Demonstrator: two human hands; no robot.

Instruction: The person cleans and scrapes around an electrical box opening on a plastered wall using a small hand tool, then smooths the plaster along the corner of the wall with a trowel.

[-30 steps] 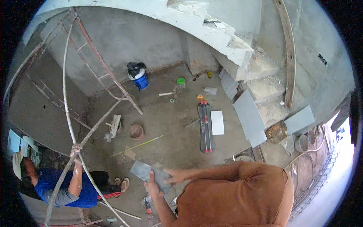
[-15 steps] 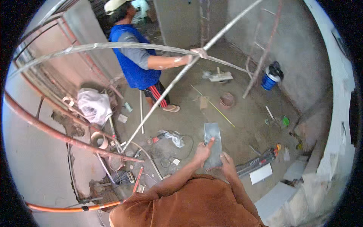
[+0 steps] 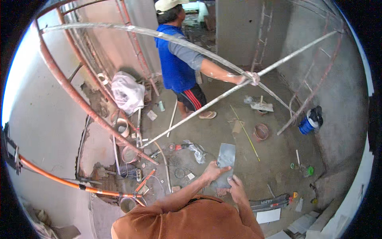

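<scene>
Here, one grey tile (image 3: pixel 227 153) in fingers (image 3: pixel 236 183).

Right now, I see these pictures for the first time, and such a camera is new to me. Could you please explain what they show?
There is no machine here: a person works with two bare hands. The camera sits on that person's head and looks down; its wide lens makes straight edges bend. The left hand and the right hand together hold a flat grey piece, like a tile. On the floor are a yellow stick, a round bucket, a blue container, and a white panel beside a long dark tool. Further ahead, a co-worker in blue grips metal poles where they cross.
</scene>
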